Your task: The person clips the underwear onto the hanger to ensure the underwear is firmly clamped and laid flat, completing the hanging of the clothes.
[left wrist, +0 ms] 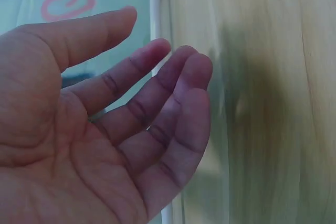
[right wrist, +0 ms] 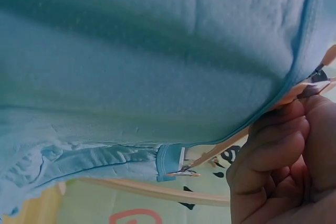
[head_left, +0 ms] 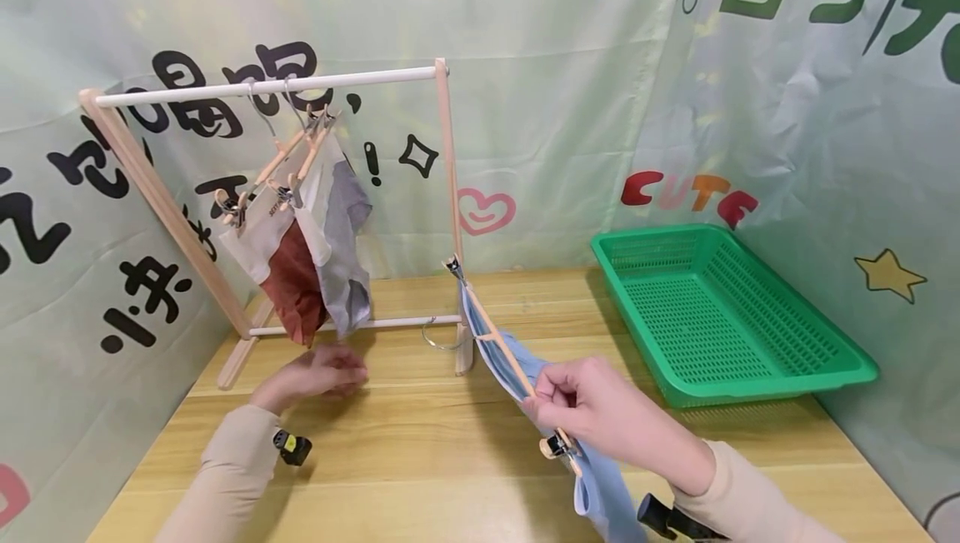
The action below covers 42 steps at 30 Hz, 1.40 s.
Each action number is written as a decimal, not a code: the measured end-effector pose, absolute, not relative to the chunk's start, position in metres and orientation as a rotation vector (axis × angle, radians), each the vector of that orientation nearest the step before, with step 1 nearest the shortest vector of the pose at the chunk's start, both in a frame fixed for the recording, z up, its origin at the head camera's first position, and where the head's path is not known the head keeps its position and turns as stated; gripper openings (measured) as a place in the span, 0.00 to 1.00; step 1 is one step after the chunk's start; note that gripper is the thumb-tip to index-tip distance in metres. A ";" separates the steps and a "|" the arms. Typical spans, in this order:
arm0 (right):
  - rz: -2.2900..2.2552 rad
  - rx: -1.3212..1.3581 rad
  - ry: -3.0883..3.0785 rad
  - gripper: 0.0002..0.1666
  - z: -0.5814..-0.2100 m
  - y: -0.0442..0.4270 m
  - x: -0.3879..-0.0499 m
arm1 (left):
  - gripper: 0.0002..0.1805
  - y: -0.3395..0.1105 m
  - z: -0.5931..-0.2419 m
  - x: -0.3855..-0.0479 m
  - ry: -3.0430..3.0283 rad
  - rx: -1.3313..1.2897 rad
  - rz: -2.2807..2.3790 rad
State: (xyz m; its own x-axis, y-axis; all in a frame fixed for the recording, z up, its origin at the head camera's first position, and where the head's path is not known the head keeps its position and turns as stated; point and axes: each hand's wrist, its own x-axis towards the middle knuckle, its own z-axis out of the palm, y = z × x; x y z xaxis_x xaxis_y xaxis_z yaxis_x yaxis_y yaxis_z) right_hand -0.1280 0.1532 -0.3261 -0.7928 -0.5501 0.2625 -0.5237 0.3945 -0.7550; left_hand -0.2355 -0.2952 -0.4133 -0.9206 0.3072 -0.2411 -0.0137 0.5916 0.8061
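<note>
My right hand (head_left: 600, 410) pinches the bar of a wooden clip hanger (head_left: 510, 357), close to its near clip (head_left: 557, 445). From the hanger's clips hangs a light blue garment (head_left: 611, 485), whose cloth (right wrist: 157, 66) fills much of the right wrist view. The hanger is tilted, and its metal hook (head_left: 431, 341) points left. In front of the rack, my left hand (head_left: 318, 376) is low over the table, holding nothing. Its fingers are loosely bent in the left wrist view. On the rack, two hangers carry a white and rust-red garment (head_left: 296, 285) and a grey one (head_left: 348, 218).
A small clothes rack with a white top rail (head_left: 360, 78) and wooden posts stands at the back left. At the right sits a green plastic basket (head_left: 757, 389) with slotted walls. Printed cloth (head_left: 555, 127) hangs behind the wooden table (head_left: 405, 460).
</note>
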 end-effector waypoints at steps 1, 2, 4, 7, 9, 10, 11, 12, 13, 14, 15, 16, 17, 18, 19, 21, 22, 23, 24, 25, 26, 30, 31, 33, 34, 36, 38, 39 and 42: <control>-1.392 -0.995 2.599 0.16 -0.324 0.153 -0.128 | 0.17 -0.300 -0.413 -0.235 2.478 0.222 1.251; -1.397 -0.994 2.602 0.16 -0.322 0.154 -0.129 | 0.18 -0.306 -0.411 -0.234 2.496 0.203 1.239; -1.411 -0.997 2.605 0.17 -0.319 0.154 -0.130 | 0.18 -0.317 -0.409 -0.233 2.539 0.189 1.218; -1.428 -1.007 2.611 0.19 -0.315 0.155 -0.131 | 0.16 -0.335 -0.403 -0.230 2.613 0.150 1.213; -1.431 -1.016 2.623 0.20 -0.313 0.156 -0.133 | 0.16 -0.348 -0.400 -0.229 2.663 0.122 1.202; -1.432 -1.014 2.624 0.20 -0.311 0.156 -0.134 | 0.16 -0.355 -0.399 -0.229 2.681 0.090 1.207; -1.428 -1.016 2.629 0.20 -0.310 0.156 -0.135 | 0.16 -0.361 -0.397 -0.229 2.694 0.053 1.205; -1.424 -1.021 2.638 0.20 -0.309 0.156 -0.136 | 0.16 -0.367 -0.395 -0.229 2.713 0.021 1.192; -1.420 -1.019 2.643 0.20 -0.308 0.156 -0.137 | 0.17 -0.373 -0.393 -0.229 2.730 -0.017 1.181; -1.417 -1.016 2.644 0.21 -0.306 0.157 -0.137 | 0.17 -0.379 -0.391 -0.229 2.744 -0.058 1.171; -1.418 -1.015 2.643 0.21 -0.304 0.157 -0.138 | 0.18 -0.384 -0.389 -0.229 2.755 -0.100 1.164; -1.423 -1.017 2.641 0.21 -0.303 0.157 -0.139 | 0.19 -0.389 -0.387 -0.230 2.761 -0.134 1.178; -1.427 -1.014 2.642 0.21 -0.301 0.157 -0.140 | 0.20 -0.394 -0.385 -0.230 2.782 -0.172 1.178; -1.437 -1.017 2.639 0.20 -0.300 0.157 -0.141 | 0.21 -0.397 -0.383 -0.230 2.813 -0.205 1.178; -1.444 -1.024 2.638 0.21 -0.298 0.157 -0.141 | 0.22 -0.401 -0.382 -0.231 2.844 -0.231 1.179; -1.467 -1.033 2.625 0.20 -0.295 0.157 -0.144 | 0.23 -0.406 -0.379 -0.233 2.914 -0.276 1.183; -1.480 -1.035 2.614 0.19 -0.294 0.157 -0.145 | 0.23 -0.408 -0.378 -0.234 2.960 -0.293 1.178; -1.500 -1.040 2.597 0.18 -0.293 0.157 -0.146 | 0.23 -0.410 -0.376 -0.236 3.012 -0.303 1.161; -1.519 -1.048 2.576 0.17 -0.292 0.156 -0.148 | 0.23 -0.412 -0.375 -0.237 3.068 -0.312 1.133; -1.539 -1.046 2.555 0.16 -0.291 0.156 -0.149 | 0.24 -0.413 -0.374 -0.239 3.122 -0.325 1.104; -1.561 -1.038 2.526 0.15 -0.290 0.156 -0.151 | 0.25 -0.414 -0.372 -0.241 3.172 -0.341 1.073; -1.642 -0.988 2.420 0.13 -0.285 0.155 -0.155 | 0.29 -0.416 -0.366 -0.249 3.296 -0.425 0.985; -1.658 -0.976 2.402 0.13 -0.284 0.154 -0.155 | 0.30 -0.416 -0.364 -0.251 3.299 -0.446 0.998; -1.688 -0.961 2.379 0.14 -0.281 0.153 -0.156 | 0.33 -0.415 -0.360 -0.254 3.289 -0.487 1.044; -1.699 -0.960 2.374 0.15 -0.280 0.152 -0.157 | 0.34 -0.415 -0.358 -0.256 3.278 -0.513 1.068; -1.724 -0.959 2.354 0.15 -0.277 0.151 -0.158 | 0.36 -0.414 -0.354 -0.258 3.262 -0.567 1.120; -1.757 -0.945 2.329 0.16 -0.274 0.151 -0.159 | 0.36 -0.412 -0.350 -0.262 3.261 -0.618 1.167; -1.772 -0.937 2.311 0.16 -0.273 0.150 -0.160 | 0.36 -0.411 -0.349 -0.263 3.263 -0.654 1.208; -1.814 -0.913 2.259 0.17 -0.269 0.149 -0.164 | 0.33 -0.412 -0.345 -0.268 3.272 -0.767 1.328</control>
